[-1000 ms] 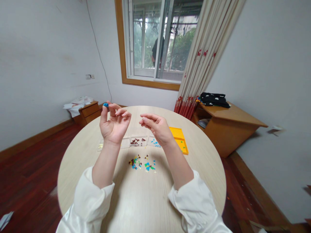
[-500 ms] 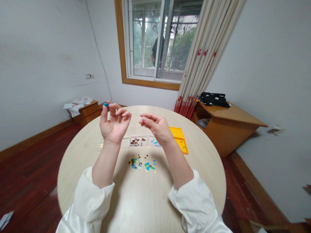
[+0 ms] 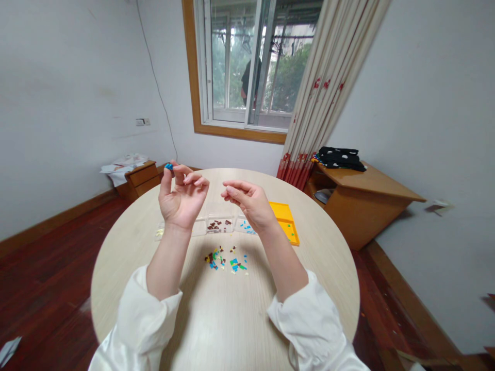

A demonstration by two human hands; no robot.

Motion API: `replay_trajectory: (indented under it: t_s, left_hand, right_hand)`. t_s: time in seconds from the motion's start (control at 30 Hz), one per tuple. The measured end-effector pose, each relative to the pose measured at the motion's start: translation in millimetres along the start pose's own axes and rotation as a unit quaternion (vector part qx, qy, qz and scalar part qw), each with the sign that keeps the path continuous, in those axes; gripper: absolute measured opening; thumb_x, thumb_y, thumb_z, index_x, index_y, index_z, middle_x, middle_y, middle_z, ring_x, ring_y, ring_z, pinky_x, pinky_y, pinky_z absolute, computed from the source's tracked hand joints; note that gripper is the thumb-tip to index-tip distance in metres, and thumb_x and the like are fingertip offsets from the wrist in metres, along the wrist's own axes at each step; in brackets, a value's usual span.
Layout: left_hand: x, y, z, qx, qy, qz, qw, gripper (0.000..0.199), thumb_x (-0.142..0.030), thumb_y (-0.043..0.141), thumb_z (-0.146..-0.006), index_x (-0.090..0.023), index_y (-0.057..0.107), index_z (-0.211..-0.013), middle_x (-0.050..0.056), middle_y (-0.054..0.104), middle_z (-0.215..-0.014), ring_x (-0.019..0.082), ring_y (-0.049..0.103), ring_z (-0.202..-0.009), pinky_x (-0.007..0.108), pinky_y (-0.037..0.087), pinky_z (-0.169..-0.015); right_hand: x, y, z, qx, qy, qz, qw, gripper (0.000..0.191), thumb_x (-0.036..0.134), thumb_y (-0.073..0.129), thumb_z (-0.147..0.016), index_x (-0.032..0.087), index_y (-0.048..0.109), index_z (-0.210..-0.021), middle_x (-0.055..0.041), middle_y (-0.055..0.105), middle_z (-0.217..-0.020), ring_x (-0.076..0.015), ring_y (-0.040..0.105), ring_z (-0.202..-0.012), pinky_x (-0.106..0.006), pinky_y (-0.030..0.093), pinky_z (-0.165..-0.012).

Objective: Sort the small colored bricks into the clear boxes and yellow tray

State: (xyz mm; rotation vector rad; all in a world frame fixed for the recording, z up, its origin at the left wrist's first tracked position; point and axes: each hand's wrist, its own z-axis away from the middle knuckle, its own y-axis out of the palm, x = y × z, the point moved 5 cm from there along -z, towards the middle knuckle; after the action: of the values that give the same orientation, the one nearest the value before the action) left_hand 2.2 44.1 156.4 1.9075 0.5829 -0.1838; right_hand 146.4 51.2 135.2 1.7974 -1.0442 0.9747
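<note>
Raised over the far left of the round table, my left hand (image 3: 182, 200) pinches a small blue building brick (image 3: 168, 166) between thumb and forefinger, its palm turned up and the other fingers loosely curled. My right hand (image 3: 249, 201) hovers across from it, thumb against the fingers; whether a tiny piece sits in that pinch I cannot make out. Below, on the table, lie loose blue, green, yellow and brown bricks in two small groups, a left cluster (image 3: 215, 258) and a right cluster (image 3: 237, 264).
Behind the hands stand clear trays, one with brown bricks (image 3: 219, 225), one with blue bricks (image 3: 246, 226), partly covered by my right wrist. An open yellow case (image 3: 285, 223) with green bits lies right. A wooden desk (image 3: 371, 185) and a curtain (image 3: 320, 93) stand beyond the table (image 3: 216, 319).
</note>
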Motion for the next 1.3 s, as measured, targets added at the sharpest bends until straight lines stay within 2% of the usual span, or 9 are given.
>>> replay_trajectory:
  t_s: [0.23,0.67,0.93,1.1,1.3]
  left_hand:
    - [0,-0.9,0,-0.015,0.001,-0.026,1.000,0.035,-0.041,0.047,-0.090,-0.025,0.069,-0.067,0.000,0.068,-0.070,0.008,0.043,-0.054,0.023,0.039,-0.058]
    - [0,-3.0,-1,-0.013,0.001,-0.023,1.000,0.035,-0.041,0.047,-0.090,-0.025,0.069,-0.067,0.000,0.067,-0.072,0.008,0.044,-0.054,0.024,0.039,-0.059]
    - [0,-1.9,0,-0.005,0.002,-0.013,1.000,0.033,-0.039,0.047,-0.090,-0.025,0.069,-0.069,0.000,0.068,-0.074,0.007,0.044,-0.054,0.024,0.040,-0.060]
    - [4,-2.1,-1,-0.009,-0.028,-0.001,1.000,0.033,-0.037,0.046,-0.091,-0.024,0.069,-0.070,0.000,0.067,-0.071,0.006,0.044,-0.053,0.023,0.040,-0.058]
    - [10,1.0,0,-0.014,-0.061,-0.062,0.996,0.020,-0.031,0.058,-0.085,-0.020,0.068,-0.071,0.000,0.064,-0.067,0.005,0.045,-0.050,0.021,0.041,-0.056]
  right_hand:
    - [0,0,1,-0.005,0.002,0.014,1.000,0.030,0.040,0.077,-0.060,0.020,0.070,-0.081,-0.0022,0.070,-0.070,-0.0120,0.060,-0.066,-0.028,0.045,-0.070]
    - [2,0,1,-0.009,0.000,0.018,1.000,0.033,0.043,0.077,-0.059,0.020,0.070,-0.081,-0.0026,0.071,-0.071,-0.0122,0.060,-0.066,-0.028,0.045,-0.071]
    - [1,1,1,-0.004,0.001,0.007,1.000,0.028,0.040,0.076,-0.061,0.020,0.070,-0.080,-0.0021,0.070,-0.071,-0.0120,0.060,-0.067,-0.028,0.044,-0.070]
    - [2,2,1,0.000,-0.001,0.004,1.000,0.027,0.039,0.076,-0.061,0.021,0.070,-0.079,-0.0013,0.070,-0.070,-0.0116,0.060,-0.066,-0.028,0.044,-0.070]
    - [2,0,1,-0.006,-0.006,0.014,1.000,0.029,0.040,0.075,-0.062,0.020,0.070,-0.081,-0.0020,0.070,-0.071,-0.0120,0.059,-0.067,-0.028,0.043,-0.070]
